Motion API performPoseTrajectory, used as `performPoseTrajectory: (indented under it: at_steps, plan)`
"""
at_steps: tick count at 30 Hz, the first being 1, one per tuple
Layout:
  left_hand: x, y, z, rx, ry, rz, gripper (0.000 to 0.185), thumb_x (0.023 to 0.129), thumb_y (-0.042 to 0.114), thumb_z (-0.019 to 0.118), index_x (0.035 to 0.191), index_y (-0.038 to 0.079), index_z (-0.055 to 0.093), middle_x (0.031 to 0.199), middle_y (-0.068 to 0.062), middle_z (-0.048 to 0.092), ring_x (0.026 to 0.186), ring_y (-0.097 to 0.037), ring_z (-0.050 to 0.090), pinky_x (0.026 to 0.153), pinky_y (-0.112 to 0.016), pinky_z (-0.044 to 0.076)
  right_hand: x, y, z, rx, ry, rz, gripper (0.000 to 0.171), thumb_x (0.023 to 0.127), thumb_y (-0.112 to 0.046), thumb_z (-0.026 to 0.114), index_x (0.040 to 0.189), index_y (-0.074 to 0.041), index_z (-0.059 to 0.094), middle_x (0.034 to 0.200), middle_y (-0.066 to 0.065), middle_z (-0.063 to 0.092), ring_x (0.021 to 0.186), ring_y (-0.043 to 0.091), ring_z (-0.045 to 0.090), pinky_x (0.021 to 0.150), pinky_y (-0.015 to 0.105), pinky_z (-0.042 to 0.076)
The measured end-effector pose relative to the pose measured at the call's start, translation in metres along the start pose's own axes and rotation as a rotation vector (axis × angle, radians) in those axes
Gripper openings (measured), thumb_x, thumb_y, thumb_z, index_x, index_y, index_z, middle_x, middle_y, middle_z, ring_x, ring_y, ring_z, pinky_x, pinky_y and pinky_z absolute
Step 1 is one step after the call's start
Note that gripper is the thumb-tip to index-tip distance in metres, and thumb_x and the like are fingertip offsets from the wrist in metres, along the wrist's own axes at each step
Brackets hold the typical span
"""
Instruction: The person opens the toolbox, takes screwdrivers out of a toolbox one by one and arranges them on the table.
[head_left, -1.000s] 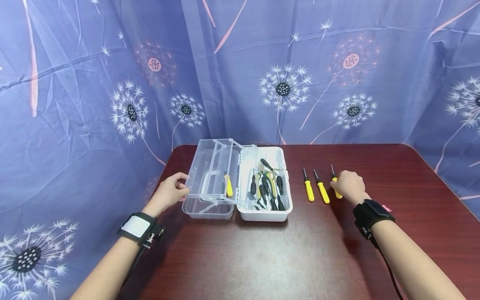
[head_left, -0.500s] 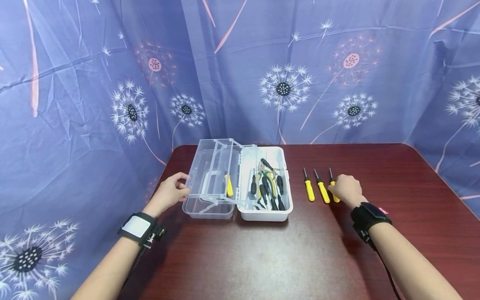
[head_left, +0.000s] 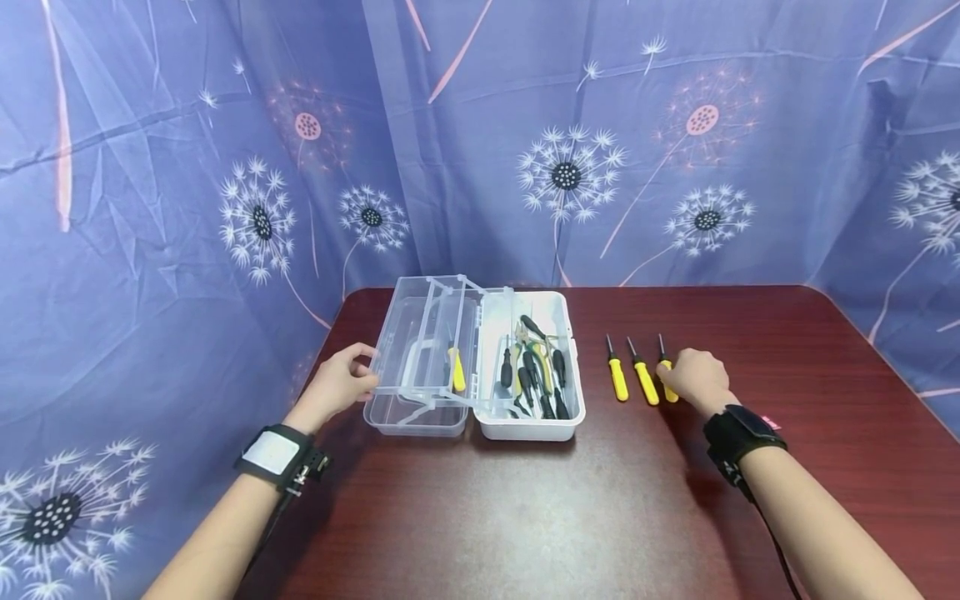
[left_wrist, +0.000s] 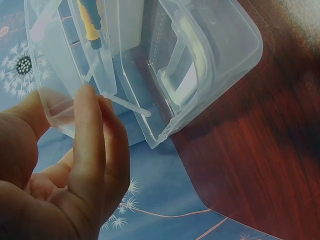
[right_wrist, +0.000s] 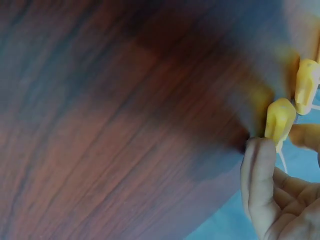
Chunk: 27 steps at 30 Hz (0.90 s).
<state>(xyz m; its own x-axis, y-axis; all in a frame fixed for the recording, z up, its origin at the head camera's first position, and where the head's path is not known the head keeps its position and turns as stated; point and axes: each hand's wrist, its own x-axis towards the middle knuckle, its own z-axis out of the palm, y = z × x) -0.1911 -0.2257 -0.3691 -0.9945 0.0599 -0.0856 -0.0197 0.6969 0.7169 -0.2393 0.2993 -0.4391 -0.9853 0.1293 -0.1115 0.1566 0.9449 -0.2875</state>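
Note:
My left hand (head_left: 343,379) grips the outer edge of a clear plastic tray (head_left: 405,329), the raised tier of an unfolded toolbox. In the left wrist view, thumb and fingers pinch the tray wall (left_wrist: 62,107). A yellow-handled screwdriver (head_left: 457,372) lies in that tray. On the right, my right hand (head_left: 697,377) pinches the handle of another yellow screwdriver (head_left: 670,394) on the table, its shaft pointing away from me. Thumb and fingers flank the handle (right_wrist: 279,117) in the right wrist view. Two matching screwdrivers (head_left: 618,382) (head_left: 647,385) lie just left of it.
The toolbox's white base (head_left: 528,431) holds pliers (head_left: 540,362) and several black-handled screwdrivers (head_left: 507,371). Its clear lid (head_left: 420,427) lies folded out to the left, under the tray. Behind the dark red table (head_left: 525,517) hangs a blue dandelion-patterned cloth (head_left: 480,167).
My right hand has shifted slightly left, and the rightmost screwdriver has moved a little left with it, nearer the other two. The left hand and the tray stay put.

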Motion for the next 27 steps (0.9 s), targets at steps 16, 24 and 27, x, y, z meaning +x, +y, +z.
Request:
performPoseTrajectory:
  at_steps: [16, 24, 27]
  plan:
    - [0.000, 0.002, -0.001, -0.004, 0.003, -0.001, 0.041, 0.084, 0.001, 0.056, 0.125, -0.002, 0.052, 0.084, -0.016, 0.065, 0.070, -0.015, 0.066, 0.068, -0.032, 0.061, -0.002, -0.015, -0.022, 0.010, 0.088, -0.026, 0.042, 0.091, -0.036, 0.052, 0.063, -0.006, 0.052, 0.052, 0.001, 0.040, 0.050, 0.023, 0.047, 0.043, 0.029, 0.035]
    - [-0.001, 0.001, 0.000, 0.010, 0.005, -0.014, 0.041, 0.084, 0.002, 0.057, 0.125, -0.001, 0.052, 0.085, -0.017, 0.065, 0.069, -0.015, 0.067, 0.068, -0.035, 0.061, -0.010, -0.031, -0.029, 0.060, 0.122, -0.108, 0.044, 0.092, -0.033, 0.051, 0.057, -0.010, 0.042, 0.050, -0.002, 0.031, 0.044, 0.019, 0.039, 0.041, 0.027, 0.029]
    - [-0.001, 0.001, 0.000, 0.014, 0.003, -0.017, 0.041, 0.084, 0.002, 0.056, 0.125, 0.000, 0.052, 0.086, -0.017, 0.065, 0.069, -0.015, 0.068, 0.068, -0.034, 0.061, -0.010, -0.037, -0.030, 0.070, 0.109, -0.112, 0.042, 0.092, -0.033, 0.051, 0.059, -0.009, 0.044, 0.050, -0.002, 0.032, 0.044, 0.018, 0.040, 0.042, 0.027, 0.030]
